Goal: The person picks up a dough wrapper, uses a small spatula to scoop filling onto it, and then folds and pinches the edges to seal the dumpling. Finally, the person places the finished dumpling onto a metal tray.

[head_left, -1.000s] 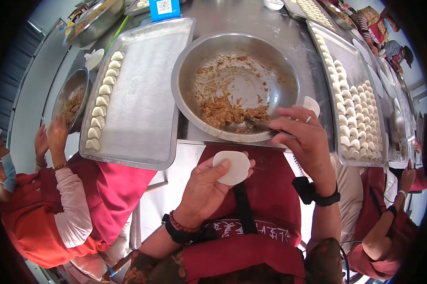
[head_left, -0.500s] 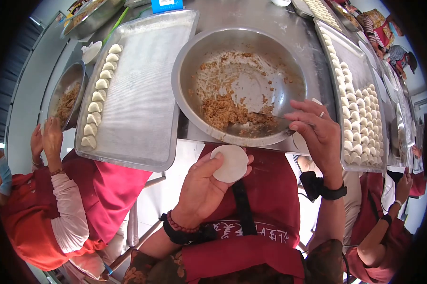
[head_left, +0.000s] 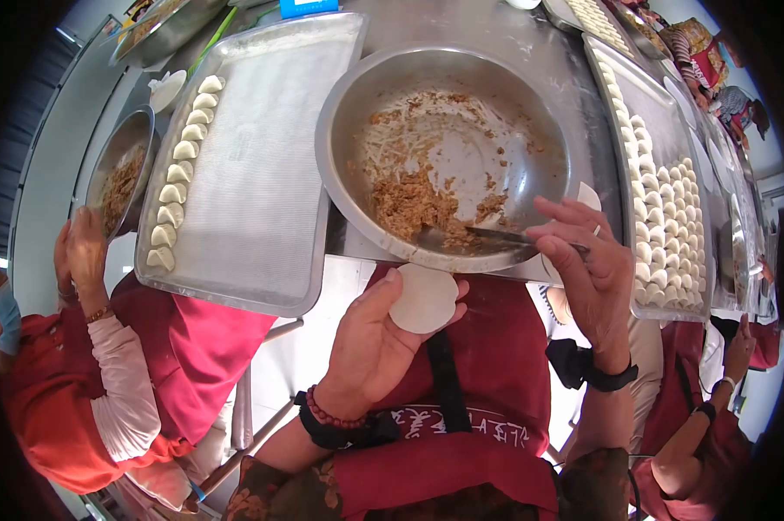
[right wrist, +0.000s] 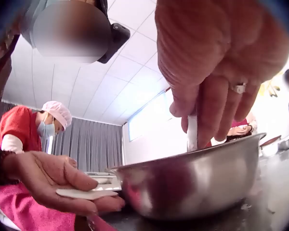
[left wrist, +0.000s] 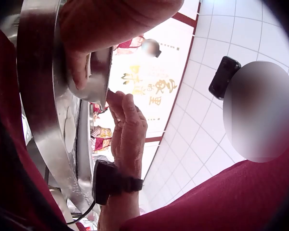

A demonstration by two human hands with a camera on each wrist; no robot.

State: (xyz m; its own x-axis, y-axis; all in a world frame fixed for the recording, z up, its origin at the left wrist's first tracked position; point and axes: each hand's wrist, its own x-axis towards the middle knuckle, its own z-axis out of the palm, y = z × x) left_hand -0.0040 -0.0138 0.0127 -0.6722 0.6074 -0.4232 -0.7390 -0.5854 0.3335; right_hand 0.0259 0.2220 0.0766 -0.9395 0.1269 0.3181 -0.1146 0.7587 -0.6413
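In the head view, my left hand [head_left: 368,334] holds a round white wrapper [head_left: 424,300] across its fingers, thumb at the wrapper's edge, just below the near rim of a large steel bowl [head_left: 329,165]. The right wrist view shows the wrapper [right wrist: 86,194] lying flat on the left hand [right wrist: 53,180]. My right hand [head_left: 593,273] pinches the handle of a metal utensil [head_left: 505,235] at the bowl's right rim. Its far end touches brown filling [head_left: 414,204] low in the bowl. In the left wrist view the right hand [left wrist: 129,130] is beyond the bowl.
Left of the bowl lies a tray [head_left: 262,165] with one row of dumplings [head_left: 173,193]. A tray at right holds many dumplings [head_left: 661,217]. White wrappers [head_left: 588,196] lie by the bowl's right side. A person in red [head_left: 53,417] works at a smaller bowl [head_left: 97,165] on the left.
The utensil's tip has shifted within the filling, and my right hand has moved slightly right and down. My left hand still holds the wrapper, its thumb now nearer the wrapper's edge.
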